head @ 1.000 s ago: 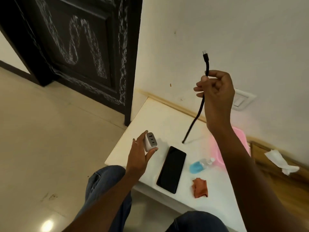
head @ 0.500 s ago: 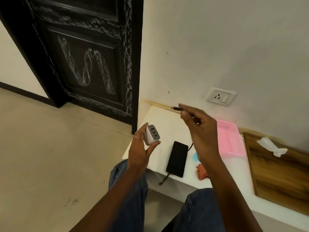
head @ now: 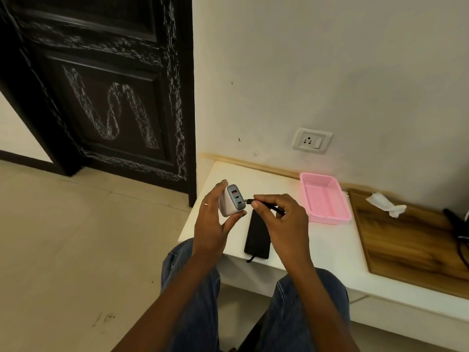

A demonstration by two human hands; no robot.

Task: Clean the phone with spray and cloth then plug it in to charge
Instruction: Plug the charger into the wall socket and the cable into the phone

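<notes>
Phone (head: 256, 235) flat on white table (head: 327, 240), under right hand (head: 281, 219) pinching cable (head: 269, 205) tip at charger (head: 232, 199) gripped by left hand (head: 213, 219).

I see a pink basket (head: 325, 199) below the wall socket (head: 311, 140), and a crumpled tissue (head: 384, 204) right of the basket on a wooden board (head: 411, 245).

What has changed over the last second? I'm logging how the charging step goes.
The right hand came down from head height and brought the cable it pinches to the charger, so the plug tip now sits at the port face; whether it is seated cannot be told. The left hand holds the charger as before. The phone lies unmoved on the white table.
</notes>
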